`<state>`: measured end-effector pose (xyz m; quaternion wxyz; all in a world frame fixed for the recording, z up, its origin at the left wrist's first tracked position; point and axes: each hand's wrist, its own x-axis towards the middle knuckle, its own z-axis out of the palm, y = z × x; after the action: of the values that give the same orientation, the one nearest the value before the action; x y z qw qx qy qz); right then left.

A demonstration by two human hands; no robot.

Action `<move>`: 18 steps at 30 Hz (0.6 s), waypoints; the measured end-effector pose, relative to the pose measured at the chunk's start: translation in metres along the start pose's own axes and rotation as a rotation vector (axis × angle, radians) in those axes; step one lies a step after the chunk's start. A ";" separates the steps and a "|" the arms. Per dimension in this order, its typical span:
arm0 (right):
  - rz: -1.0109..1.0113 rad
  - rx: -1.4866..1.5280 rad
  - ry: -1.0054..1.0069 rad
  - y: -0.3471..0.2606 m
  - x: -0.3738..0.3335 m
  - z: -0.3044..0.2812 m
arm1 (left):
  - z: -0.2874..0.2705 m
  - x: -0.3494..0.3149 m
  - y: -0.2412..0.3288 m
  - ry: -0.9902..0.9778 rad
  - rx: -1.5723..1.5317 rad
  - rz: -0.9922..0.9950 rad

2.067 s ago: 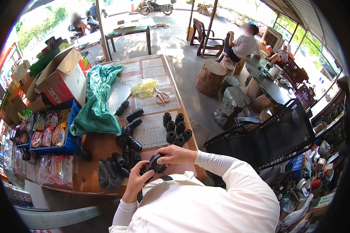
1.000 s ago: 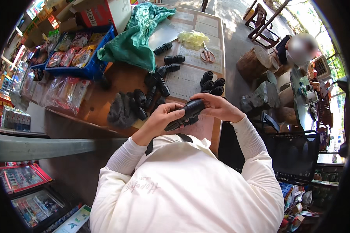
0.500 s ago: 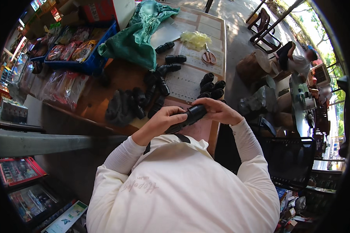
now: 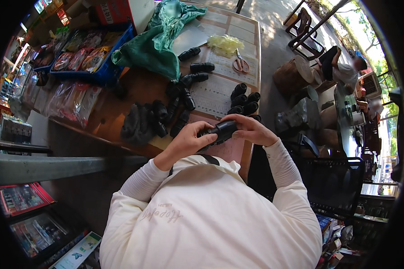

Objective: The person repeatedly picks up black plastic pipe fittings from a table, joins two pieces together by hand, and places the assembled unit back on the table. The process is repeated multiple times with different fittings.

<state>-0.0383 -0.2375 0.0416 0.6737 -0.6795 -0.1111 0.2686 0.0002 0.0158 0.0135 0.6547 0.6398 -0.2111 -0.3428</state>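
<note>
Above the table's near edge, a black ridged plastic pipe fitting [image 4: 225,130] is held between my two hands. My left hand [image 4: 191,140] is closed around its left end, thumb along the side facing me. At the other end my right hand [image 4: 254,131] has its fingers over the top and its thumb below, closed on the same fitting. Just beyond my right hand lies a small cluster of similar black fittings [image 4: 239,89]. More fittings [image 4: 186,96] are heaped left of centre, next to a crumpled dark grey cloth-like thing [image 4: 136,123].
Orange-handled scissors [image 4: 240,66] and a pale yellow bundle [image 4: 224,43] lie farther back on the table [image 4: 250,36]. A green sack [image 4: 155,54] is slumped at the back left, beside a blue crate [image 4: 92,78] of packets. Someone [image 4: 345,71] sits off to the right.
My left hand has shifted its grip on the fitting, with the fingers now farther over its left end. The fitting has turned slightly; my right hand stays at its other end.
</note>
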 end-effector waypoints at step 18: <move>0.038 0.074 0.119 0.024 0.003 -0.005 | 0.008 0.004 0.015 0.181 0.529 0.305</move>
<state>-0.0382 -0.2419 0.0172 0.6986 -0.6708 -0.0477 0.2444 -0.0007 0.0065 0.0281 0.5255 0.7767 -0.3274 -0.1153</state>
